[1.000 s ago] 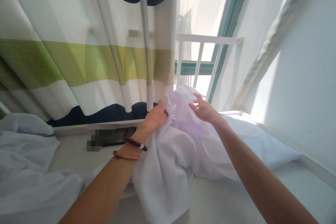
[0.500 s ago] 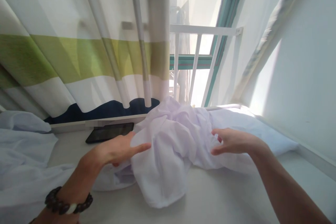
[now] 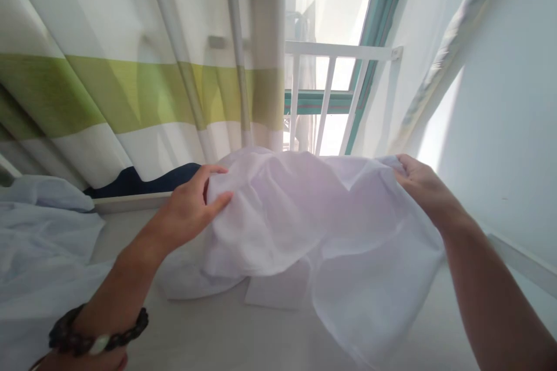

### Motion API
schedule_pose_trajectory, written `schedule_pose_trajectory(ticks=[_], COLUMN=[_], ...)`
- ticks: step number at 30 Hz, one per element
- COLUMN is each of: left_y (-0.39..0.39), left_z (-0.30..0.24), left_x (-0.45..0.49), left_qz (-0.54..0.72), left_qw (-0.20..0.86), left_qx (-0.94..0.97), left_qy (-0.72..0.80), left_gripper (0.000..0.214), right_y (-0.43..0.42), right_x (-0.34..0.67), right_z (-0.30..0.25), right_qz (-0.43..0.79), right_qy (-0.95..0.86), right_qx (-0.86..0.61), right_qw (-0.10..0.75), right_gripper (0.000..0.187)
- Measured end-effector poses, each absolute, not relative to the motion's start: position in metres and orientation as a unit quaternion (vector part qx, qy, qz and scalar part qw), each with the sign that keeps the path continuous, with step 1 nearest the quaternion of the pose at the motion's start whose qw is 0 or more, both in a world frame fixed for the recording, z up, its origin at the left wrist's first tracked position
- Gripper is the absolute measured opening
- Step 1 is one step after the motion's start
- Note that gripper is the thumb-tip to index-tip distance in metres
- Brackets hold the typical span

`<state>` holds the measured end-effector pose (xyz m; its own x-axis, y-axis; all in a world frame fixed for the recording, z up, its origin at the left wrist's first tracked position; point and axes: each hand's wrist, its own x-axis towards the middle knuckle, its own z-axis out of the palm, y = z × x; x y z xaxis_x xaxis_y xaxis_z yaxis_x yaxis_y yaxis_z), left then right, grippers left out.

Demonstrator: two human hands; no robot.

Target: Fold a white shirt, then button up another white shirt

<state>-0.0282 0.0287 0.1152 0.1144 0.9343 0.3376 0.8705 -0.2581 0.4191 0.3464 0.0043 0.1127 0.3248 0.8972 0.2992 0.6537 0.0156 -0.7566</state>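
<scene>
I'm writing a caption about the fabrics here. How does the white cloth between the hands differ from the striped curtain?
Colour: the white cloth is plain, while the striped curtain has navy, white and green bands.
Pose: the white cloth is stretched between the left hand and the right hand, while the striped curtain hangs in long folds.
Shared: both are fabric, and both show folds.

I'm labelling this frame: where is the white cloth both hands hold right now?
In the head view, the white cloth is at the centre, between the left hand and the right hand, in front of the white railing.
</scene>
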Motion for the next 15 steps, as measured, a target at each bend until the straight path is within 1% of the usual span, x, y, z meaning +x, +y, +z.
schedule_pose_trajectory(ticks=[2, 4, 5, 7, 8, 10, 12, 13, 14, 15], left_y=[0.029, 0.026, 0.023, 0.013, 0.007, -0.003, -0.007, -0.007, -0.005, -0.002], left_z=[0.106, 0.098, 0.096, 0.091, 0.088, 0.079, 0.066, 0.059, 0.054, 0.049], left_x=[-0.021, -0.01, -0.004, 0.01, 0.017, 0.029, 0.039, 0.042, 0.044, 0.046], left_qz=[0.204, 0.171, 0.16, 0.122, 0.094, 0.028, -0.018, -0.027, -0.03, -0.027], left_qw=[0.026, 0.014, 0.017, 0.052, 0.082, 0.133, 0.138, 0.123, 0.104, 0.088], left_qx=[0.78, 0.814, 0.831, 0.873, 0.892, 0.913, 0.917, 0.918, 0.919, 0.922], left_qy=[0.591, 0.555, 0.532, 0.469, 0.434, 0.384, 0.373, 0.377, 0.379, 0.376], left_gripper=[0.039, 0.035, 0.031, 0.03, 0.034, 0.056, 0.079, 0.082, 0.077, 0.067], right_y=[0.012, 0.017, 0.018, 0.016, 0.014, 0.007, 0.0, -0.003, -0.006, -0.007], right_x=[0.352, 0.354, 0.353, 0.351, 0.349, 0.342, 0.333, 0.327, 0.321, 0.313], right_z=[0.099, 0.087, 0.082, 0.079, 0.079, 0.082, 0.084, 0.084, 0.082, 0.079], right_qz=[0.093, 0.086, 0.091, 0.094, 0.087, 0.069, 0.073, 0.085, 0.101, 0.117], right_qy=[-0.609, -0.66, -0.684, -0.725, -0.741, -0.767, -0.785, -0.789, -0.792, -0.794], right_qx=[-0.722, -0.72, -0.706, -0.671, -0.654, -0.622, -0.602, -0.599, -0.597, -0.594], right_qw=[0.314, 0.199, 0.159, 0.125, 0.126, 0.139, 0.127, 0.107, 0.081, 0.056], right_gripper=[0.03, 0.033, 0.035, 0.041, 0.045, 0.056, 0.068, 0.074, 0.08, 0.085])
